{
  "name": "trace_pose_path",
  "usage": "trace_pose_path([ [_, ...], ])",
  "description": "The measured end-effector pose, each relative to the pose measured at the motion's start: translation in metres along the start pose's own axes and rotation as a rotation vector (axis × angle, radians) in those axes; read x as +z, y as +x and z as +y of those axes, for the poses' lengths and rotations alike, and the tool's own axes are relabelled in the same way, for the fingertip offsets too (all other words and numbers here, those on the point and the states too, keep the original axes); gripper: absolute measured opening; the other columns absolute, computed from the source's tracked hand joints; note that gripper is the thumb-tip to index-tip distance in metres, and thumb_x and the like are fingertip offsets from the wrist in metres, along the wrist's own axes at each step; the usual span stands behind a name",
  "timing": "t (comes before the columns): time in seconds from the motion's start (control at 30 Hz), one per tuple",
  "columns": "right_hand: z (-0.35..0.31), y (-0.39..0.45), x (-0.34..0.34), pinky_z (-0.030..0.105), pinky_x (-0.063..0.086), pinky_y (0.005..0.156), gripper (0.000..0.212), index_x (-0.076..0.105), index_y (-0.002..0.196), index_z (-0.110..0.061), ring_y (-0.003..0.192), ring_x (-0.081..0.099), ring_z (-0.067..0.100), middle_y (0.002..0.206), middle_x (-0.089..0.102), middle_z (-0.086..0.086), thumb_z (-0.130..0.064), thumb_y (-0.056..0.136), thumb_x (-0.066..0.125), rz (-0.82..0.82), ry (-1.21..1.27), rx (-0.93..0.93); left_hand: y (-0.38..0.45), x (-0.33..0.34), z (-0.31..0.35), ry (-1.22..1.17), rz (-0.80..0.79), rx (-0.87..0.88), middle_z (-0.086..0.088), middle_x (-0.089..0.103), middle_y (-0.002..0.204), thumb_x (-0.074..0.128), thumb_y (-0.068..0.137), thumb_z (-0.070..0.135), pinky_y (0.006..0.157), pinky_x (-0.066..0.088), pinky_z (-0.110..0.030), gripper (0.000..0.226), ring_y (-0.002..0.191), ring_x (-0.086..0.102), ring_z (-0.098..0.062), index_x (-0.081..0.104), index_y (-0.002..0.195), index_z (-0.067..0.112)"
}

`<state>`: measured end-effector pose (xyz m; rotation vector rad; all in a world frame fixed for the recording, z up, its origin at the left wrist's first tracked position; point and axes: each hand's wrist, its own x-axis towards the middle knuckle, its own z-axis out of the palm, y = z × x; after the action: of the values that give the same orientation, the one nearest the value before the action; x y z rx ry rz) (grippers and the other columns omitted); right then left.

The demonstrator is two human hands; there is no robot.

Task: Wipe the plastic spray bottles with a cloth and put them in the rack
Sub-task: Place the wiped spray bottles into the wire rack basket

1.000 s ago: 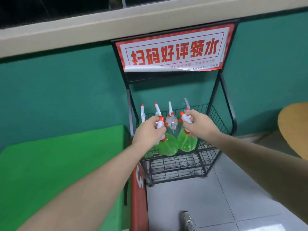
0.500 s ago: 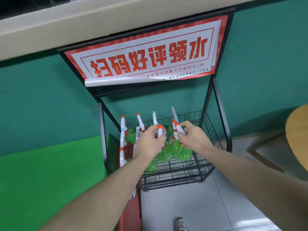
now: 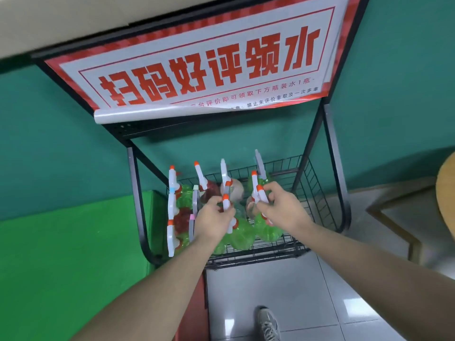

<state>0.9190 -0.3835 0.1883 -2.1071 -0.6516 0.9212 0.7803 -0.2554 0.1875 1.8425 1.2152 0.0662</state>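
You're reaching into the wire rack [image 3: 307, 173] with both hands right now, each one on a green spray bottle that's already sitting in the basket. Your left hand [image 3: 211, 220] is curling its fingers around the white trigger head of one green bottle [image 3: 242, 236], and your right hand [image 3: 283, 210] is pinching the sprayer neck of the other green bottle [image 3: 269, 232] just beside it. A bunch of other bottles [image 3: 182, 198], some green, some reddish, are crowding the left and back of the basket, so I'm guessing you're getting near the end, though I can't tell if more are waiting out of view. No cloth is showing anywhere. The red-and-white sign [image 3: 204, 62] up top is reading 扫码好评领水, and the smaller print under it is too blurry to read fully.
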Motion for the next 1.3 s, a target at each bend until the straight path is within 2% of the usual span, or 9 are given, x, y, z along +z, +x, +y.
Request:
trace_pose_path([
  [0.2, 0.008, -0.009, -0.002, 0.039, 0.055, 0.055, 0.023, 0.051, 0.116, -0.031, 0.063, 0.07, 0.024, 0.078, 0.068, 0.001, -0.032, 0.095, 0.062, -0.037, -0.049, -0.003, 0.0, 0.002, -0.004, 0.09, -0.025, 0.029, 0.007, 0.062, 0.066, 0.065, 0.095, 0.025, 0.039, 0.031, -0.014, 0.015, 0.051, 0.054, -0.006, 0.058, 0.108, 0.025],
  [0.37, 0.017, -0.013, 0.01, 0.046, 0.06, 0.059, 0.018, 0.053, 0.113, -0.031, 0.063, 0.07, 0.025, 0.079, 0.069, 0.001, -0.032, 0.096, 0.059, -0.068, 0.003, 0.023, -0.003, 0.005, -0.006, 0.098, -0.04, 0.109, 0.005, 0.06, 0.066, 0.066, 0.094, 0.018, 0.042, 0.042, -0.021, 0.015, 0.043, 0.052, 0.0, 0.052, 0.099, 0.023],
  [0.5, 0.015, -0.014, 0.014, 0.042, 0.061, 0.06, 0.016, 0.052, 0.112, -0.03, 0.068, 0.072, 0.026, 0.083, 0.069, 0.004, -0.025, 0.097, 0.052, -0.1, -0.067, 0.023, 0.0, 0.007, -0.008, 0.092, -0.064, 0.071, -0.004, 0.065, 0.073, 0.063, 0.094, 0.016, 0.052, 0.06, -0.041, 0.016, 0.056, 0.063, -0.019, 0.05, 0.099, 0.024],
  [0.57, 0.013, -0.014, 0.016, 0.038, 0.059, 0.055, 0.014, 0.052, 0.111, -0.03, 0.066, 0.069, 0.024, 0.079, 0.066, 0.002, -0.025, 0.098, 0.05, -0.09, -0.116, 0.012, 0.001, 0.01, -0.01, 0.113, -0.078, 0.051, -0.005, 0.064, 0.074, 0.061, 0.096, 0.014, 0.049, 0.058, -0.036, 0.017, 0.056, 0.065, -0.023, 0.048, 0.1, 0.024],
  [0.67, 0.014, -0.014, 0.017, 0.04, 0.059, 0.063, 0.013, 0.051, 0.112, -0.027, 0.066, 0.063, 0.02, 0.078, 0.06, -0.003, -0.025, 0.1, 0.05, -0.091, -0.168, -0.005, 0.0, 0.013, -0.015, 0.095, -0.089, 0.022, -0.003, 0.061, 0.074, 0.058, 0.097, 0.01, 0.044, 0.054, -0.028, 0.02, 0.057, 0.062, -0.02, 0.047, 0.104, 0.025],
  [0.77, 0.019, -0.015, 0.017, 0.03, 0.046, 0.056, 0.022, 0.048, 0.122, -0.023, 0.064, 0.056, 0.014, 0.077, 0.055, -0.006, -0.024, 0.1, 0.049, -0.087, -0.241, -0.018, -0.002, 0.017, -0.023, 0.148, -0.107, 0.001, -0.001, 0.06, 0.071, 0.056, 0.098, 0.012, 0.042, 0.046, -0.023, 0.021, 0.054, 0.059, -0.017, 0.045, 0.108, 0.027],
  [0.9, 0.025, -0.024, 0.018, 0.03, 0.042, 0.059, 0.04, 0.042, 0.139, -0.022, 0.073, 0.059, 0.019, 0.085, 0.056, -0.003, -0.027, 0.1, 0.047, -0.122, -0.359, -0.039, -0.003, 0.019, -0.028, 0.22, -0.124, -0.021, -0.009, 0.069, 0.081, 0.055, 0.097, 0.018, 0.056, 0.053, -0.035, 0.021, 0.063, 0.066, -0.025, 0.043, 0.109, 0.03],
  [1.07, 0.031, -0.024, 0.016, 0.023, 0.034, 0.05, 0.035, 0.046, 0.137, -0.02, 0.064, 0.054, 0.011, 0.082, 0.056, -0.002, -0.021, 0.102, 0.047, -0.093, -0.27, 0.034, -0.004, 0.02, -0.032, 0.28, -0.162, -0.027, -0.012, 0.068, 0.092, 0.054, 0.099, 0.019, 0.061, 0.053, -0.037, 0.017, 0.076, 0.072, -0.03, 0.039, 0.107, 0.023],
  [1.3, 0.029, -0.012, 0.035, 0.039, 0.055, 0.078, 0.049, 0.034, 0.15, -0.019, 0.095, 0.066, 0.028, 0.111, 0.062, 0.007, -0.025, 0.103, 0.046, -0.151, -0.328, 0.077, 0.0, 0.023, -0.028, 0.308, -0.173, -0.032, -0.013, 0.066, 0.093, 0.049, 0.101, 0.019, 0.051, 0.051, -0.033, 0.026, 0.073, 0.072, -0.03, 0.038, 0.124, 0.021],
])
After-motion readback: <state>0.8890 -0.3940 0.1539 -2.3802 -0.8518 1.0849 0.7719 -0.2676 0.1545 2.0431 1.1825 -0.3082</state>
